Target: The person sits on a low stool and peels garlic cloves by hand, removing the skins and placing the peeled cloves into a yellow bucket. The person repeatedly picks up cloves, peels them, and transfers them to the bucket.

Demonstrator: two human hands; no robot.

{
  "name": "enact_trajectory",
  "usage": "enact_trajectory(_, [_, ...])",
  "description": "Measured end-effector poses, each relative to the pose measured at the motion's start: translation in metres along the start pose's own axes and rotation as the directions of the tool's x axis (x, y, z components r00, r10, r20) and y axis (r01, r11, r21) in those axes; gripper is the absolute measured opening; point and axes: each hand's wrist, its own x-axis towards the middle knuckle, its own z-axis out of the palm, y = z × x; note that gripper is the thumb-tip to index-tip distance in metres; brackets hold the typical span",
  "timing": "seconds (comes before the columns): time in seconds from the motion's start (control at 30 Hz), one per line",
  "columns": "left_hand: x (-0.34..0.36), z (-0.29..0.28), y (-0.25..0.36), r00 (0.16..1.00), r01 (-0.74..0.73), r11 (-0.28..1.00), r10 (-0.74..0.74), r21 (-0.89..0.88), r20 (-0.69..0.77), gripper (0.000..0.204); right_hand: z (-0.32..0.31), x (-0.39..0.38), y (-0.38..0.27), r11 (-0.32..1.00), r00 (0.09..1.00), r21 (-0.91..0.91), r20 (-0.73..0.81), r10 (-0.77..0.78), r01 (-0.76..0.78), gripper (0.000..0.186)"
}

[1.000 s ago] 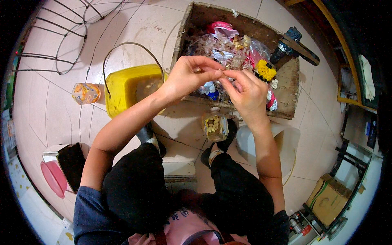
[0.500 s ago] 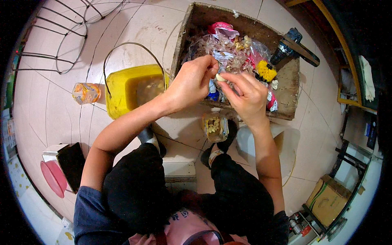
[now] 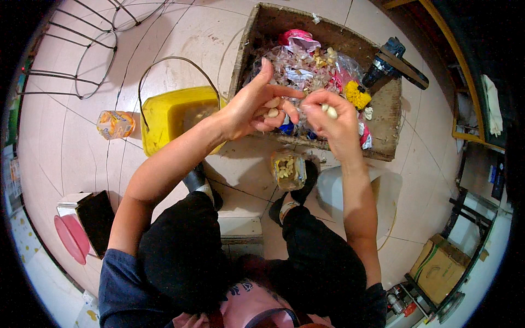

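Observation:
My left hand (image 3: 250,107) is half open, thumb raised and index finger stretched toward my right hand, with pale garlic cloves (image 3: 273,112) held among its curled fingers. Close beside it, my right hand (image 3: 336,126) is pinched, a peeled clove (image 3: 329,111) held at its fingers. Both are over the near part of a weathered box (image 3: 387,136) full of papery skins, plastic scraps and wrappers. Below them, between my feet, a clear container (image 3: 289,170) holds several cloves. To the left stands a yellow bucket (image 3: 156,117) with murky water and pale pieces in it.
An orange-and-clear container (image 3: 115,124) stands left of the bucket. A wire rack (image 3: 90,76) is at upper left, a pink basin (image 3: 72,239) at lower left. A black tool (image 3: 388,65) lies on the box's right. A translucent bin (image 3: 333,188) is behind my right forearm, a cardboard box (image 3: 437,265) at lower right.
My left hand has opened out, its thumb lifting and cloves coming into view. My right hand has drawn slightly right and turned, with a clove now showing at its fingers.

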Motion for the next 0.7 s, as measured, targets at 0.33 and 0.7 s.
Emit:
enact_trajectory(0.33, [-0.001,-0.001,-0.008,1.000,-0.008,0.990,0.009,0.137,-0.010,0.080,0.022,0.001,0.002,0.805,0.958,-0.568,-0.094,-0.270,0.171,0.016])
enact_trajectory(0.7, [-0.004,0.007,-0.005,0.991,-0.123,0.977,0.130,0.176,-0.032,0.062,0.020,0.000,-0.009,0.668,0.957,-0.701,0.070,-0.281,0.248,0.012])
